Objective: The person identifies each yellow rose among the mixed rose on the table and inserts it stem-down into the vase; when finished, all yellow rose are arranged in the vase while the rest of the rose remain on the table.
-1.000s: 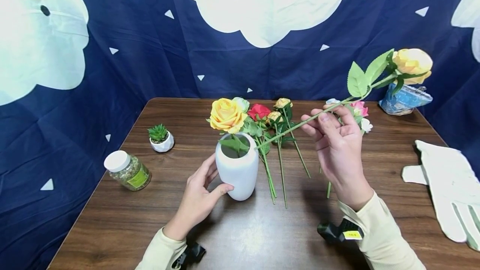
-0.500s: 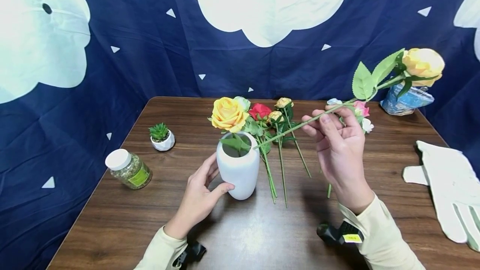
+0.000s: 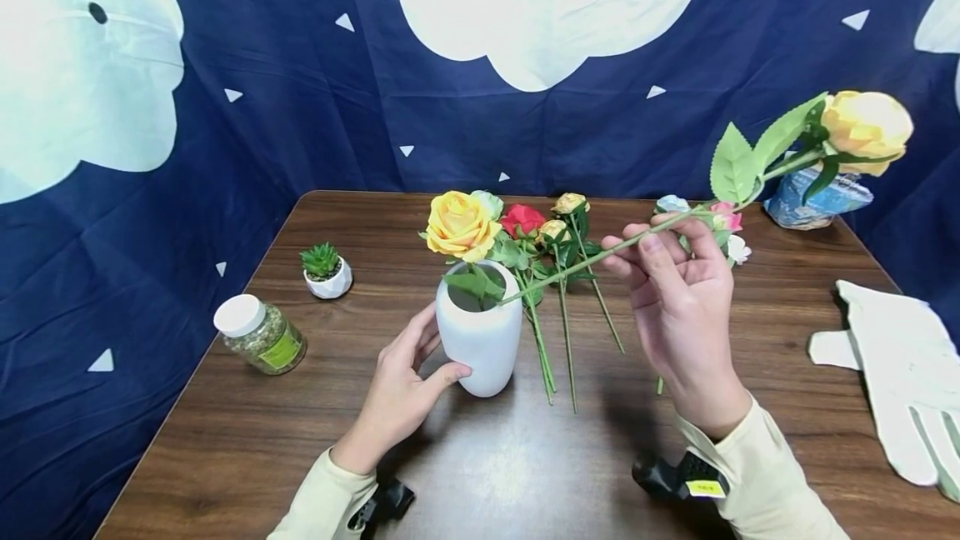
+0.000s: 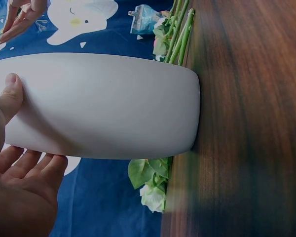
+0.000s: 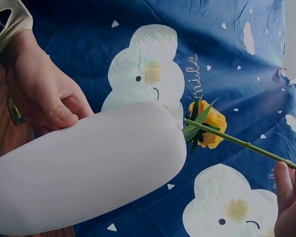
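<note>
My left hand (image 3: 401, 398) grips the side of a white vase (image 3: 483, 348), which stands upright on the table. In the left wrist view its thumb and fingers lie on opposite sides of the vase (image 4: 108, 106). An open yellow rose (image 3: 462, 227) stands in the vase. My right hand (image 3: 686, 307) pinches the stem of a second yellow flower (image 3: 866, 132) between thumb and fingers, blossom up to the right. Its stem slants down left, and the lower end overlaps the vase mouth's right side. The right wrist view shows that stem (image 5: 246, 144) with its tip right by the rim.
Behind the vase lie a red rose (image 3: 522, 220), small yellow roses (image 3: 570, 203) and a pale flower (image 3: 489, 204). Pink blooms (image 3: 724, 215) lie behind my right hand. A lidded jar (image 3: 262, 336) and potted succulent (image 3: 327, 272) stand left; white gloves (image 3: 896, 373) and a blue pouch (image 3: 813, 198) are right.
The held flower's stem end has shifted from the vase's right rim slightly inward over the mouth. Its blossom has moved right with a small move of my right hand. The left hand keeps its grip.
</note>
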`<control>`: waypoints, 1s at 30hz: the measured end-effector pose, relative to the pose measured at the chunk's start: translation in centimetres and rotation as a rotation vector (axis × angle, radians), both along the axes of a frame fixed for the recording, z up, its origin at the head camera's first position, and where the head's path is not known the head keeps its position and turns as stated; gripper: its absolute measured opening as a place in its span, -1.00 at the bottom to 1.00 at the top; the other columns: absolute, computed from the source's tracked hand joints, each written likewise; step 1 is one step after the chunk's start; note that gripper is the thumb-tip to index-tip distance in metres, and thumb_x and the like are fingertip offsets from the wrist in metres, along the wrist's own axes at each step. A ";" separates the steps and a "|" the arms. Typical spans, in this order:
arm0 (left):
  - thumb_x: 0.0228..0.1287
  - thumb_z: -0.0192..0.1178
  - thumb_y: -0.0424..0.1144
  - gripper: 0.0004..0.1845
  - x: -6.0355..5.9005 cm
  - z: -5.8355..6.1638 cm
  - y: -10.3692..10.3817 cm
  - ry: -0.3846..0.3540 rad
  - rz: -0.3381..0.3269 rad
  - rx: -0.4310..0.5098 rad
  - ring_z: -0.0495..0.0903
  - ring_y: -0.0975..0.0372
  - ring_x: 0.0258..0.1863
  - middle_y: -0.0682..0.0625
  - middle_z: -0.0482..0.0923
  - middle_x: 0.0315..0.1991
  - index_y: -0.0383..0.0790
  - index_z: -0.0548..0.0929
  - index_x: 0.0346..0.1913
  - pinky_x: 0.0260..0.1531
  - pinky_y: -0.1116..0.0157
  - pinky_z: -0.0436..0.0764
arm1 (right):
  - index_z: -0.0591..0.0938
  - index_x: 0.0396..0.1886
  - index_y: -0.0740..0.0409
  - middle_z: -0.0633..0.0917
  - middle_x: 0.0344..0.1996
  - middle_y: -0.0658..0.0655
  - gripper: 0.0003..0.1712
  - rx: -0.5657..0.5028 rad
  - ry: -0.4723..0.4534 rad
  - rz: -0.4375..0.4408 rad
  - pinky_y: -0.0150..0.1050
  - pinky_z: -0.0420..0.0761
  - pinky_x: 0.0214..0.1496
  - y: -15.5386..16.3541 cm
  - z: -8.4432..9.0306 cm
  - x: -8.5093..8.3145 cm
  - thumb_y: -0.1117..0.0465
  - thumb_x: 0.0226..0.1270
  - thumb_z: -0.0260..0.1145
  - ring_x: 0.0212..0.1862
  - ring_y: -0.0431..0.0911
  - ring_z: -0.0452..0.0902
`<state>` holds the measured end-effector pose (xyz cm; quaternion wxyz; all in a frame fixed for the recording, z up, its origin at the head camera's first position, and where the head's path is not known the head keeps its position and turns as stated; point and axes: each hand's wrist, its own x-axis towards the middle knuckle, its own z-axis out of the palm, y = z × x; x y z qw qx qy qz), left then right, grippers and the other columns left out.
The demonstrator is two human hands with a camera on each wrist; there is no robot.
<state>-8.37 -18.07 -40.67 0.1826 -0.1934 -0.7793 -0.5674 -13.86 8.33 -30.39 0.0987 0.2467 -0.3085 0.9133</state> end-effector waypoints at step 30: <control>0.08 0.52 -0.50 -0.16 0.0 0.2 0.0 -0.010 0.000 -0.003 0.51 -0.12 0.30 -0.42 0.47 0.34 -0.55 0.36 0.43 0.31 0.34 0.57 | 0.65 -0.16 0.27 0.81 -0.29 0.02 -0.75 0.471 0.191 -0.328 -0.18 0.86 -0.19 -3.8 -0.1 -0.1 0.63 0.34 0.22 -0.28 -0.14 0.78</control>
